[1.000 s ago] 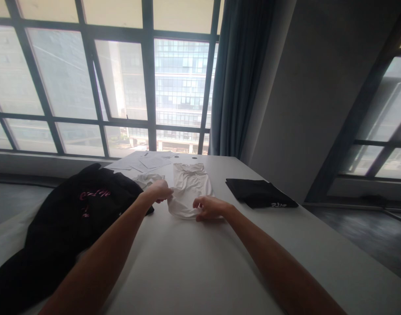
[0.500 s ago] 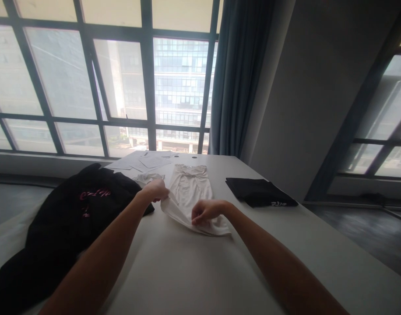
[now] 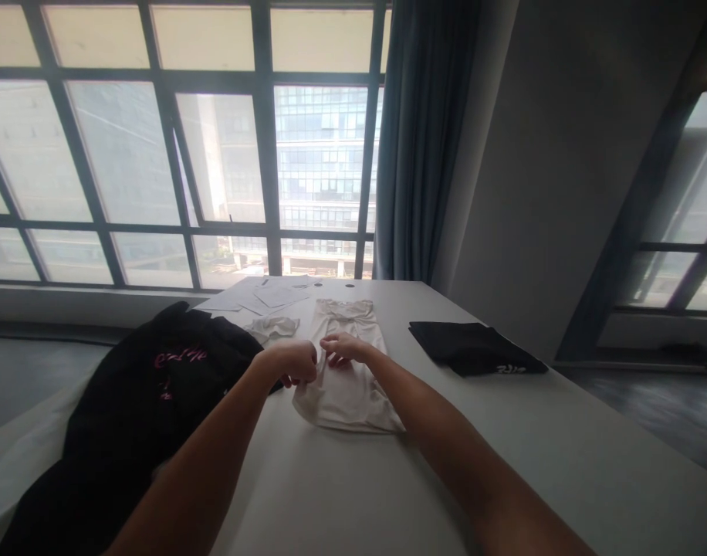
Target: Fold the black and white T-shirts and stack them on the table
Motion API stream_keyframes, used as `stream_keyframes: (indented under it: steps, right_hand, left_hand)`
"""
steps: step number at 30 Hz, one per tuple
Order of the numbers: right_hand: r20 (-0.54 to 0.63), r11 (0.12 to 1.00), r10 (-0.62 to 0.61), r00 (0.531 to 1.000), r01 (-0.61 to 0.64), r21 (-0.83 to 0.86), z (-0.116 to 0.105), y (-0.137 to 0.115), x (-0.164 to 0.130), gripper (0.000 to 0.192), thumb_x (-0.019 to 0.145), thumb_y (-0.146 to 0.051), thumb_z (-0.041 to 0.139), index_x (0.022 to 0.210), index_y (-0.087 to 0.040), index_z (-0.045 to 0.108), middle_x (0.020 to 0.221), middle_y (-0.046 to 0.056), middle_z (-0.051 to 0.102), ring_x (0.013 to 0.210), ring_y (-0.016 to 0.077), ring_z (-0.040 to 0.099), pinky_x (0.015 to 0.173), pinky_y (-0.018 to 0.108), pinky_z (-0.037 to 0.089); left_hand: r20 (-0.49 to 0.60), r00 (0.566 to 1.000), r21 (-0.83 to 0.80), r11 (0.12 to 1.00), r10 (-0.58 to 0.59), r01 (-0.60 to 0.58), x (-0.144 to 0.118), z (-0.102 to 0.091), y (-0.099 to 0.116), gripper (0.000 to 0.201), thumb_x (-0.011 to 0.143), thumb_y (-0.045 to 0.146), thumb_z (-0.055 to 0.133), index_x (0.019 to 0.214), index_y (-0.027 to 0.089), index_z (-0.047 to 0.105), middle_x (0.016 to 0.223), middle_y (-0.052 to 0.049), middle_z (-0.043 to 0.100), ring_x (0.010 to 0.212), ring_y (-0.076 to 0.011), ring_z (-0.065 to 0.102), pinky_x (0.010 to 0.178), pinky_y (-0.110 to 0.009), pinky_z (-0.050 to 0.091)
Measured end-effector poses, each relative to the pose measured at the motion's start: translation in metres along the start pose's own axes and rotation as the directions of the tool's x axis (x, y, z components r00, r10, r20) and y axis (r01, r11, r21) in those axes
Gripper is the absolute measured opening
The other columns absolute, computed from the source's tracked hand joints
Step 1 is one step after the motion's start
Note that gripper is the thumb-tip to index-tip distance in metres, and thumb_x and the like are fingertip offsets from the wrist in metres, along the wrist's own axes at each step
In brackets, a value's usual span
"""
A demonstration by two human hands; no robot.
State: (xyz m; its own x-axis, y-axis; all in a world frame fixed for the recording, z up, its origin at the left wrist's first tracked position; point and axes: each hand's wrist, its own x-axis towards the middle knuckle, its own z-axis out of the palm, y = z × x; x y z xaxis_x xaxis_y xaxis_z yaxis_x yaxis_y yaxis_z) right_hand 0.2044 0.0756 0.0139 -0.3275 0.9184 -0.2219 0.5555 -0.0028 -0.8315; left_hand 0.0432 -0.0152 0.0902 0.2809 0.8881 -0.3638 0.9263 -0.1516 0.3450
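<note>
Both arms reach forward; left hand (image 3: 292,363) and right hand (image 3: 342,349) pinch the white garment (image 3: 345,386).

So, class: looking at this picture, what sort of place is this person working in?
Probably an upper-floor office or workroom: a long white table with papers, tall grid windows facing a glass tower, and garments laid out, with both hands on the white one.

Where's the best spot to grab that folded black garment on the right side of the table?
Take the folded black garment by its near right corner, beside the white lettering, coming from the table's right edge: it lies flat, folded into a compact rectangle, nothing on it.
</note>
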Motion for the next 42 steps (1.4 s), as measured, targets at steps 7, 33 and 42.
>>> stream_keyframes:
  steps: [7, 33, 42]
  right_hand:
    - [-0.138, 0.979, 0.02, 0.99, 0.009, 0.204, 0.003, -0.007, 0.035, 0.031, 0.094, -0.039, 0.057, 0.118, -0.019, 0.06, 0.106, 0.007, 0.066, 0.062, 0.0085, 0.063, 0.059, 0.021, 0.053]
    - [-0.271, 0.864, -0.153, 0.951, -0.005, -0.504, -0.02, 0.018, 0.014, 0.036, 0.07, -0.035, 0.08, 0.101, -0.018, 0.074, 0.104, 0.006, 0.073, 0.09, 0.0171, 0.065, 0.074, 0.02, 0.046]
    - [-0.283, 0.663, -0.129, 0.95, -0.13, -0.737, -0.03, 0.02, -0.056, 0.029, 0.084, -0.043, 0.064, 0.097, -0.019, 0.073, 0.1, 0.008, 0.073, 0.087, 0.0193, 0.067, 0.07, 0.024, 0.044]
  left_hand:
    - [-0.006, 1.0, 0.026, 0.999, 0.029, -0.029, 0.001, -0.002, -0.006, 0.03, 0.064, 0.009, 0.06, 0.093, 0.012, 0.067, 0.064, -0.003, 0.063, 0.05, -0.0144, 0.059, 0.049, -0.025, 0.055]
    - [0.118, 0.919, -0.071, 0.926, 0.377, -0.371, 0.041, 0.027, -0.015, 0.042, 0.073, 0.025, 0.07, 0.114, 0.013, 0.069, 0.089, -0.007, 0.075, 0.077, -0.0179, 0.069, 0.072, -0.027, 0.053]
    - [0.227, 0.954, 0.09, 0.971, 0.194, -0.219, 0.046, 0.036, -0.029, 0.038, 0.048, 0.041, 0.088, 0.072, 0.017, 0.07, 0.064, -0.001, 0.068, 0.059, -0.0145, 0.059, 0.058, -0.024, 0.047]
